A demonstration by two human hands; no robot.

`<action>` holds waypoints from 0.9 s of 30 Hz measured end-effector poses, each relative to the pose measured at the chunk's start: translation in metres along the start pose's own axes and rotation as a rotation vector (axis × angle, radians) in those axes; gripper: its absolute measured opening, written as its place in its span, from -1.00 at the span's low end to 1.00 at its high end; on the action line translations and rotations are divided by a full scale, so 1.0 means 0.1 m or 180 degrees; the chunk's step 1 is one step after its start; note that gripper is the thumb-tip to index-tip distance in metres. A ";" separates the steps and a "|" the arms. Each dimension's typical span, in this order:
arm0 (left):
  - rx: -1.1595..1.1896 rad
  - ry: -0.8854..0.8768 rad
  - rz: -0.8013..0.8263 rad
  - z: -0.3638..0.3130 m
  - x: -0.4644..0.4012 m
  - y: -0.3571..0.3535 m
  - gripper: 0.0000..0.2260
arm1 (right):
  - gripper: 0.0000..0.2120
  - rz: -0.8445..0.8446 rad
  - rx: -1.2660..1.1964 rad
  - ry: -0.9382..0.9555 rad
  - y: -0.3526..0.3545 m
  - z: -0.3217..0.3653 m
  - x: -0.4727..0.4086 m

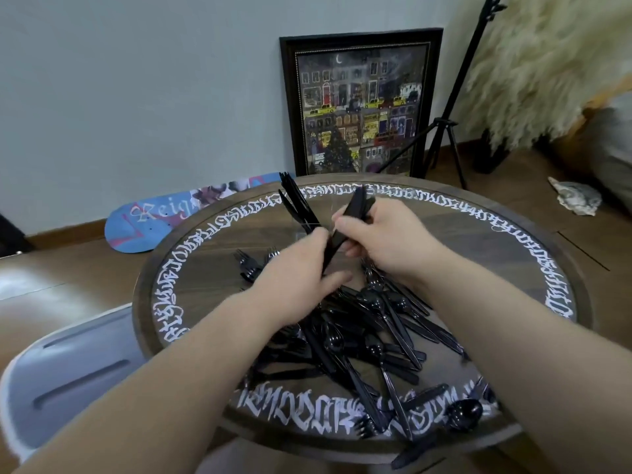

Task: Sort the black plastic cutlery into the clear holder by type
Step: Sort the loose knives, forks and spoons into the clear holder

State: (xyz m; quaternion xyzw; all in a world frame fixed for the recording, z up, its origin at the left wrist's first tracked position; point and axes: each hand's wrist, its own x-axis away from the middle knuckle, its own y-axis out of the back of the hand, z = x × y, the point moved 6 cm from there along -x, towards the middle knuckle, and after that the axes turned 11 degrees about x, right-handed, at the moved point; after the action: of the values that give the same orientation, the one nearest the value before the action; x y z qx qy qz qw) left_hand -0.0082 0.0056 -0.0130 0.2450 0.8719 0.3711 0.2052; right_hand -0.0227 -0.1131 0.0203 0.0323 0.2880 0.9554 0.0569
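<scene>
Right hand (383, 241) gripping a bundle of black knives (352, 213) at twelve o'clock; left hand (294, 271) pinching its lower end, above the cutlery pile (369, 330) on the round table (533, 241).

Black cutlery heap (369, 340) on table, knives (297, 203) upright in clear holder (314, 213)

The cutlery (372, 323) is glossy black. The worktop (455, 241) is dark brown wood, ringed with white calligraphic lettering. A blue skateboard deck (143, 230) carries pink marks and pale script.
</scene>
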 end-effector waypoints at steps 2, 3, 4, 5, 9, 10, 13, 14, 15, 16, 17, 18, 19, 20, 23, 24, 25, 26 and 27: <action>0.0387 0.0206 -0.0416 0.11 -0.13 0.27 -0.58 | -0.93 -0.0326 -0.0005 0.0113 0.20 0.13 -0.13; 0.0575 0.0339 -0.0747 0.21 -0.19 0.42 -0.56 | -0.93 -0.0544 0.0005 0.0195 0.31 0.19 -0.21; 0.0719 0.0481 -0.1070 0.32 -0.25 0.55 -0.56 | -0.94 -0.0752 0.0064 0.0302 0.41 0.25 -0.28; 0.0813 0.0633 -0.1299 0.44 -0.29 0.65 -0.54 | -0.93 -0.0910 0.0175 0.0410 0.47 0.31 -0.36; 0.0829 0.1100 -0.1111 0.76 -0.49 0.67 -0.41 | -0.92 -0.0994 0.0856 0.0579 0.43 0.36 -0.65; 0.0831 0.1139 -0.1016 0.80 -0.54 0.64 -0.39 | -0.90 -0.0953 0.1035 0.0606 0.39 0.37 -0.71; 0.1007 0.1204 -0.0912 0.89 -0.67 0.60 -0.39 | -0.84 -0.0833 0.1394 0.0688 0.24 0.35 -0.87; 0.1065 0.1224 -0.0918 0.92 -0.71 0.59 -0.40 | -0.83 -0.0794 0.1543 0.0719 0.19 0.35 -0.92; 0.1107 0.1233 -0.0933 0.94 -0.75 0.58 -0.41 | -0.81 -0.0741 0.1696 0.0752 0.14 0.34 -0.98; 0.1159 0.1230 -0.0930 0.96 -0.78 0.57 -0.42 | -0.80 -0.0668 0.1834 0.0794 0.08 0.33 -1.02; 0.1244 0.1215 -0.0903 0.97 -0.81 0.55 -0.43 | -0.79 -0.0578 0.1954 0.0817 0.02 0.30 -1.07; 0.1332 0.1194 -0.0859 0.99 -0.85 0.53 -0.44 | -0.78 -0.0481 0.2064 0.0817 -0.03 0.27 -1.12; 0.1383 0.1182 -0.0807 1.01 -0.88 0.51 -0.45 | -0.77 -0.0383 0.2172 0.0798 -0.08 0.23 -1.16; 0.1404 0.1172 -0.0760 1.03 -0.92 0.49 -0.47 | -0.79 -0.0277 0.2280 0.0772 -0.13 0.20 -1.19; 0.1564 0.1137 -0.0702 1.11 -1.00 0.45 -0.55 | -0.77 -0.0046 0.2382 0.0699 -0.23 0.15 -1.25; 0.1630 0.1126 -0.0690 1.14 -1.02 0.43 -0.58 | -0.77 -0.0013 0.2275 0.0665 -0.24 0.14 -1.26; 0.1696 0.1114 -0.0675 1.15 -1.03 0.42 -0.60 | -0.77 -0.0003 0.2155 0.0630 -0.26 0.12 -1.27; 0.1777 0.1102 -0.0667 1.16 -1.04 0.41 -0.62 | -0.77 0.0002 0.2074 0.0603 -0.27 0.10 -1.28; 0.1881 0.1086 -0.0662 1.17 -1.04 0.41 -0.65 | -0.77 0.0016 0.2043 0.0592 -0.29 0.08 -1.28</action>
State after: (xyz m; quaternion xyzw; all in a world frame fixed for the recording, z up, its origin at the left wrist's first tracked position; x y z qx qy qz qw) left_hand 0.1491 0.0336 -0.0391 0.1382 0.9835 0.1156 0.0137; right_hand 0.1076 -0.1016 0.0071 -0.0380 0.5781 0.8149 0.0149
